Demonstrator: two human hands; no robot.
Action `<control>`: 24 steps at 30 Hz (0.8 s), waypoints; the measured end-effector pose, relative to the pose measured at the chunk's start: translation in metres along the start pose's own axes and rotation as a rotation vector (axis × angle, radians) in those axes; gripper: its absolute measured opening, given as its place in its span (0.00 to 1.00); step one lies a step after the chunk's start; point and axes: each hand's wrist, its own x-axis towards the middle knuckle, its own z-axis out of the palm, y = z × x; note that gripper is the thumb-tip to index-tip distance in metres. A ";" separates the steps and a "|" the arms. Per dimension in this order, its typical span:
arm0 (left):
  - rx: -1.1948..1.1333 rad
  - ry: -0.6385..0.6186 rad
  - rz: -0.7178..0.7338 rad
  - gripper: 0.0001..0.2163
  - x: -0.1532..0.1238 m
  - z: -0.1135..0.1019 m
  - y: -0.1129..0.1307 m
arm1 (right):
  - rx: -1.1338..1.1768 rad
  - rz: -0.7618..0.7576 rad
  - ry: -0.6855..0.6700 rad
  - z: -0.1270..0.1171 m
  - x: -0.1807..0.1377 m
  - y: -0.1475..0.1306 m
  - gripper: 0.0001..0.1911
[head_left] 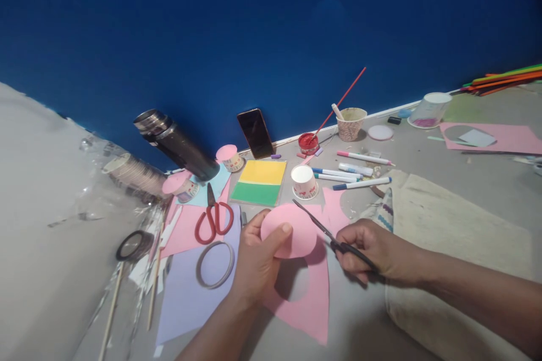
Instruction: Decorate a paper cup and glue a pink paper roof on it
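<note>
A pink paper circle [292,242] is pinched in my left hand [260,254], thumb on top and fingers behind. Dark-handled scissors [324,229] are gripped in my right hand [368,251], their blades pointing up and left beside the circle's upper right edge. Whether the blades touch the paper I cannot tell. Below the circle lies a pink sheet [311,316] with a round hole cut from it. Just behind my hands stands an upturned white paper cup [304,180]. Red-handled scissors [214,217] and a roll of tape [215,264] rest left of my left hand.
A black flask [180,144] leans at the back left near stacked paper cups [133,176]. A phone [256,133] props against the blue wall. Several markers [353,175], a red paint pot [309,143] and a patterned cup [351,126] stand behind. A beige cloth [457,231] spreads at right.
</note>
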 end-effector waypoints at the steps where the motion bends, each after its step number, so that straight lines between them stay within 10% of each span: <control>1: -0.006 -0.004 -0.003 0.17 0.000 0.000 0.000 | -0.003 0.000 -0.006 0.000 0.000 0.000 0.23; 24: 0.080 0.005 -0.001 0.16 0.000 0.001 0.002 | -0.026 0.017 0.000 0.001 -0.002 -0.003 0.24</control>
